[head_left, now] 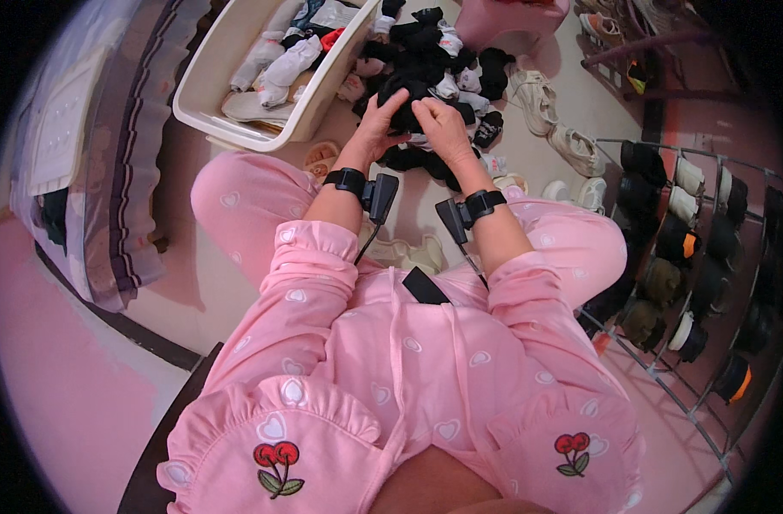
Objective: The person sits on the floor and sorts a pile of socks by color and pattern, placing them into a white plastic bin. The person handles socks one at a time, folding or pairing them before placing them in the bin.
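Note:
Both hands are closed on a dark bundle of black socks [401, 101] above the floor between my knees. My left hand [380, 127] grips its left side, with the thumb on top. From the right, my right hand [443, 127] pinches the bundle with bent fingers. How the fabric is folded inside the grip is too dark to make out. Just beyond and around the hands lies a loose pile of black and white socks [492, 73]. A cream plastic bin [205, 104] stands to the left, holding rolled white socks [290, 64] and other folded pieces.
A pink plastic stool [511, 21] stands beyond the pile. Pale sneakers [535, 101] sit on the floor to its right. A metal shoe rack [665, 368] full of shoes lines the right side. A patterned curtain [134, 163] hangs at the left.

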A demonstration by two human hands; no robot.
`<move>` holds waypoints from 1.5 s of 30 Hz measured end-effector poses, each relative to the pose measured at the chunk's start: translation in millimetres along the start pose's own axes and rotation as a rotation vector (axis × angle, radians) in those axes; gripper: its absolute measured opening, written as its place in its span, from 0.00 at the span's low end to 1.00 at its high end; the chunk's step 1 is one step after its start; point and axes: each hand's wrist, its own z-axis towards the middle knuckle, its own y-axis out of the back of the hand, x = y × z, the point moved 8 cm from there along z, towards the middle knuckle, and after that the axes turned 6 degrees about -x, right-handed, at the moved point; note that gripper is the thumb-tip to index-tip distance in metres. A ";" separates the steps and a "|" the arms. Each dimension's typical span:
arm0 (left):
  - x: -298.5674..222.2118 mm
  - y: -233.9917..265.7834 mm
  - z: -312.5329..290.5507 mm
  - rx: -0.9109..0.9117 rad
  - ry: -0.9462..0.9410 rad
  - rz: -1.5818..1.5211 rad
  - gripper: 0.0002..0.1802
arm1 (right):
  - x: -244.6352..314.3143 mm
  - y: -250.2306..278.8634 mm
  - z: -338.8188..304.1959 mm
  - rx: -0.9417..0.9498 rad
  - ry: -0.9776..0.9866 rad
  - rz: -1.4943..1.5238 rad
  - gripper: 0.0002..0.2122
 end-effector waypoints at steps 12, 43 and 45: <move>-28.3 -18.0 -11.3 0.130 -0.194 -0.045 0.26 | -4.1 7.4 11.0 -0.202 -0.140 0.056 0.16; -47.0 -31.7 -22.1 0.230 -0.206 -0.169 0.26 | -14.8 -0.9 26.3 -0.059 -0.255 0.437 0.19; -45.8 -30.6 -22.2 0.270 -0.124 -0.234 0.27 | -10.7 -1.3 28.5 -0.085 -0.147 0.332 0.16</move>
